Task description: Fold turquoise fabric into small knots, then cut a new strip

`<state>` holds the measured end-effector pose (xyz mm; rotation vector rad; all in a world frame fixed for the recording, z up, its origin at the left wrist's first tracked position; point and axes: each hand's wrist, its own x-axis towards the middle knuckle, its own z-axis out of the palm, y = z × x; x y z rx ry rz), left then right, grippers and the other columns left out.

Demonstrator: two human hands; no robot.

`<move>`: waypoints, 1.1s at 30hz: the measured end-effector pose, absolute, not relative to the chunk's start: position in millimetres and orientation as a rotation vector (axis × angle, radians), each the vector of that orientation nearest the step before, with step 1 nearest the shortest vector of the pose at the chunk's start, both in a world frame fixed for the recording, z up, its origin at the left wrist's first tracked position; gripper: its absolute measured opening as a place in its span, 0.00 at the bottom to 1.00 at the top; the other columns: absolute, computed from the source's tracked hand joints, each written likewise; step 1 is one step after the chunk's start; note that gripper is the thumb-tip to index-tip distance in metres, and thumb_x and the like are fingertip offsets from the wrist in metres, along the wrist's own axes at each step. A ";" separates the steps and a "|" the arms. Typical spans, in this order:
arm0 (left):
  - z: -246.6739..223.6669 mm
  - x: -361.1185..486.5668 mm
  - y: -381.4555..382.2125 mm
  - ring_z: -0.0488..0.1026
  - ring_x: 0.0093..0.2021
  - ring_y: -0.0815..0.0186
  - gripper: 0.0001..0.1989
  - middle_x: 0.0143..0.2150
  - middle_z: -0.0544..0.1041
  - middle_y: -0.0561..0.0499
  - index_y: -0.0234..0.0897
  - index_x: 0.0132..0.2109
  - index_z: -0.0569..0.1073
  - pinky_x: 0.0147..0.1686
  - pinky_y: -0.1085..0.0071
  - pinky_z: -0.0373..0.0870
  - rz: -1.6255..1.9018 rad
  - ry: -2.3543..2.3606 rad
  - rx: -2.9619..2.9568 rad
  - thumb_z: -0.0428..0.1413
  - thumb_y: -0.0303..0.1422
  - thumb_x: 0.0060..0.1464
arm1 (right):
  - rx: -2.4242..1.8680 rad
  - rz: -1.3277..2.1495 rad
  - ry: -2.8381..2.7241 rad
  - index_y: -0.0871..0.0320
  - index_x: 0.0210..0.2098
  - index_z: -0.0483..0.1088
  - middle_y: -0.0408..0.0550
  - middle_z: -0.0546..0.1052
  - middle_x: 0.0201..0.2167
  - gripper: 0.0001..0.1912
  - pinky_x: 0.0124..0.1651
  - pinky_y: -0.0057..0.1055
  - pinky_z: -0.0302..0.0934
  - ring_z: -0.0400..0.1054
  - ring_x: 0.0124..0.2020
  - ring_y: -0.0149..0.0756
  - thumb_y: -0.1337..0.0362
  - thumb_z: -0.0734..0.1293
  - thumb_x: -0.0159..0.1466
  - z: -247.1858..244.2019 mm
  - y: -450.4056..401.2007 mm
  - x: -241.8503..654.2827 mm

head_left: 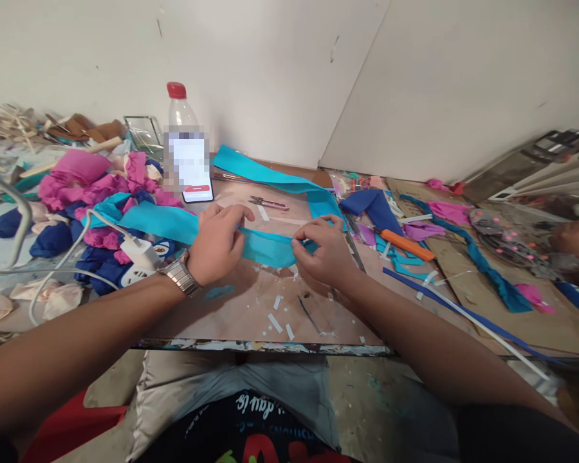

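Note:
A long turquoise fabric strip (270,249) lies across the table in front of me. My left hand (218,243), with a metal watch on its wrist, is closed on the strip's near length. Thumb and fingertips of my right hand (325,251) pinch the strip farther right. Between the hands the fabric hangs in a shallow curve. Its far part (265,175) runs back behind my hands and bends near the right one. Small thread snips (269,203) with a pink handle lie behind the hands.
A phone (196,167) leans against a red-capped bottle (176,90). Pink and blue fabric pieces (84,193), a cable and a power strip are at left. An orange cutter (404,244), cardboard and blue strips lie at right. Another person's hand (576,238) shows at the right edge.

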<state>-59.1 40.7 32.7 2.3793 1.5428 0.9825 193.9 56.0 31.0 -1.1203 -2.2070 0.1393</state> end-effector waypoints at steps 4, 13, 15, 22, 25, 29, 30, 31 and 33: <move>31.7 -58.4 42.2 0.66 0.46 0.52 0.21 0.48 0.78 0.46 0.40 0.52 0.72 0.49 0.55 0.61 0.970 1.560 2.388 0.49 0.19 0.53 | -1.134 0.134 -2.211 0.55 0.28 0.70 0.42 0.79 0.28 0.09 0.60 0.47 0.46 0.72 0.37 0.40 0.63 0.65 0.65 30.7 56.3 194.1; 33.7 -59.3 44.2 0.67 0.49 0.51 0.24 0.48 0.77 0.45 0.40 0.51 0.74 0.47 0.55 0.60 0.934 1.619 2.433 0.47 0.17 0.51 | -1.150 0.134 -2.191 0.55 0.27 0.71 0.42 0.79 0.28 0.09 0.61 0.47 0.46 0.72 0.36 0.40 0.62 0.64 0.64 30.8 56.2 193.1; 33.6 -59.4 44.6 0.67 0.49 0.51 0.25 0.48 0.77 0.45 0.40 0.51 0.74 0.47 0.55 0.60 0.926 1.618 2.438 0.46 0.16 0.51 | -1.149 0.133 -2.192 0.54 0.28 0.71 0.42 0.80 0.28 0.09 0.61 0.47 0.46 0.72 0.37 0.40 0.62 0.65 0.64 30.9 56.0 193.1; 35.8 -60.1 45.6 0.67 0.49 0.50 0.26 0.48 0.75 0.44 0.40 0.52 0.74 0.46 0.55 0.60 0.918 1.654 2.433 0.45 0.16 0.50 | -1.156 0.113 -2.167 0.55 0.27 0.70 0.43 0.80 0.28 0.09 0.60 0.46 0.46 0.72 0.37 0.40 0.62 0.64 0.64 28.3 59.0 194.2; 37.4 -59.6 43.2 0.68 0.50 0.49 0.25 0.48 0.75 0.44 0.40 0.52 0.74 0.48 0.54 0.61 0.922 1.656 2.465 0.47 0.18 0.51 | -1.156 0.103 -2.158 0.55 0.27 0.70 0.43 0.80 0.28 0.09 0.60 0.46 0.46 0.72 0.36 0.40 0.62 0.65 0.64 28.1 59.9 195.1; 37.4 -57.0 37.5 0.69 0.54 0.48 0.20 0.53 0.76 0.42 0.38 0.54 0.72 0.54 0.50 0.61 0.963 1.485 2.526 0.52 0.25 0.54 | -1.061 0.119 -2.260 0.55 0.29 0.71 0.42 0.80 0.29 0.08 0.61 0.47 0.44 0.72 0.37 0.39 0.63 0.65 0.65 29.4 57.1 194.1; 36.5 -56.0 36.3 0.69 0.55 0.48 0.19 0.54 0.76 0.42 0.37 0.55 0.72 0.55 0.50 0.62 0.958 1.394 2.539 0.52 0.26 0.56 | -1.021 0.120 -2.296 0.55 0.30 0.71 0.43 0.81 0.30 0.08 0.61 0.47 0.44 0.72 0.38 0.39 0.64 0.65 0.66 29.7 55.6 193.1; 35.1 -55.0 35.3 0.70 0.56 0.49 0.18 0.56 0.76 0.41 0.36 0.56 0.72 0.57 0.51 0.62 0.943 1.292 2.551 0.52 0.28 0.59 | -0.979 0.117 -2.331 0.55 0.30 0.71 0.43 0.81 0.30 0.08 0.61 0.47 0.44 0.72 0.39 0.40 0.64 0.65 0.66 29.8 53.9 191.9; 31.4 -52.6 34.2 0.72 0.56 0.51 0.16 0.56 0.77 0.41 0.36 0.57 0.72 0.58 0.53 0.64 0.883 1.096 2.566 0.50 0.32 0.65 | -0.897 0.105 -2.388 0.55 0.31 0.71 0.42 0.81 0.31 0.07 0.61 0.47 0.43 0.73 0.41 0.40 0.64 0.66 0.67 30.0 50.3 189.0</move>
